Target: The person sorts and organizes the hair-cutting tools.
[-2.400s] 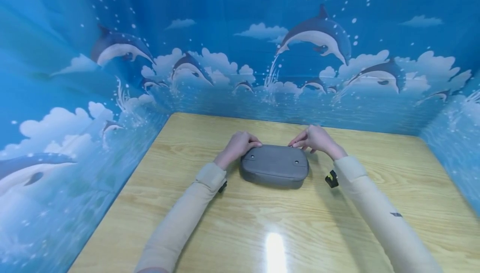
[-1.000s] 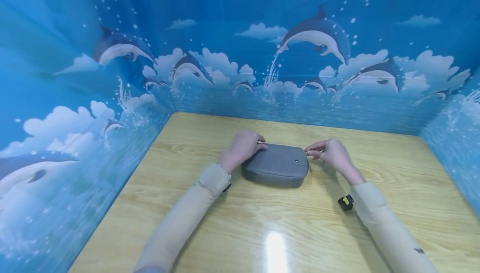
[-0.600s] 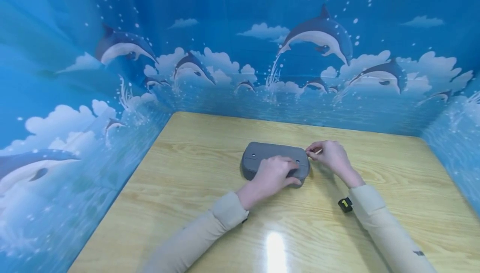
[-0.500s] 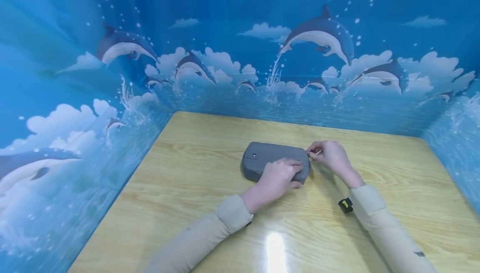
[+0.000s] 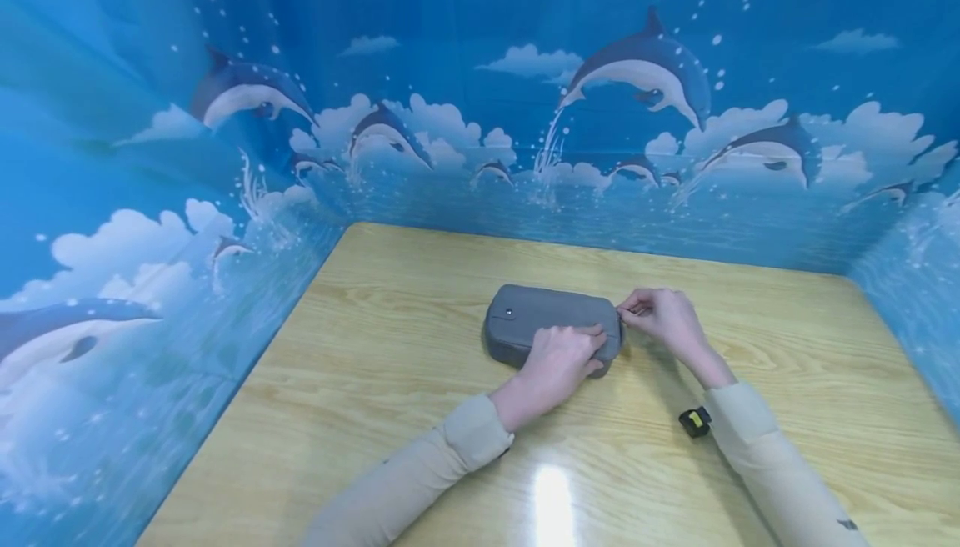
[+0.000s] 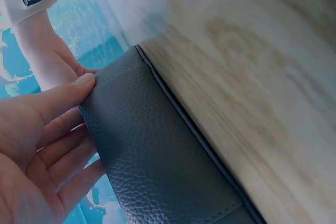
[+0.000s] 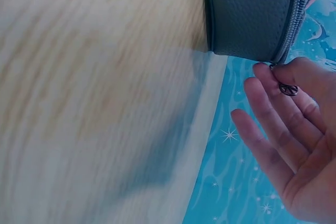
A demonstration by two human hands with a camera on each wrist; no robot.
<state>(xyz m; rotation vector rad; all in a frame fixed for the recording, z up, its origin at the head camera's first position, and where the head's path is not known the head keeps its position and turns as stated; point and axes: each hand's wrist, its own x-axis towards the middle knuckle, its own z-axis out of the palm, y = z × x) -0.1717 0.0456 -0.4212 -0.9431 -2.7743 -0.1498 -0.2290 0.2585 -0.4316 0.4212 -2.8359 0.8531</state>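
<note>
A grey leather zip pouch [image 5: 543, 305] lies on the table, a metal snap showing near its left end. My left hand [image 5: 557, 359] grips its front right corner, fingers over the top; in the left wrist view the thumb [image 6: 73, 90] touches the pouch side. Beyond the right end, my right hand [image 5: 669, 322] pinches the zipper pull [image 7: 287, 89] between thumb and finger, the other fingers spread loosely. In the right wrist view the zipper [image 7: 295, 19] runs along the pouch edge to that pull. The left hand covers the right-hand snap.
The wood-grain table [image 5: 390, 363] surrounds the pouch. A blue dolphin-print backdrop [image 5: 450, 155] stands along its back and sides. A small black and yellow device [image 5: 695, 422] sits at the right wrist.
My left hand has moved from the pouch's back left edge to its front right corner. The right hand has travelled right along the back edge to the right end, still pinching the pull.
</note>
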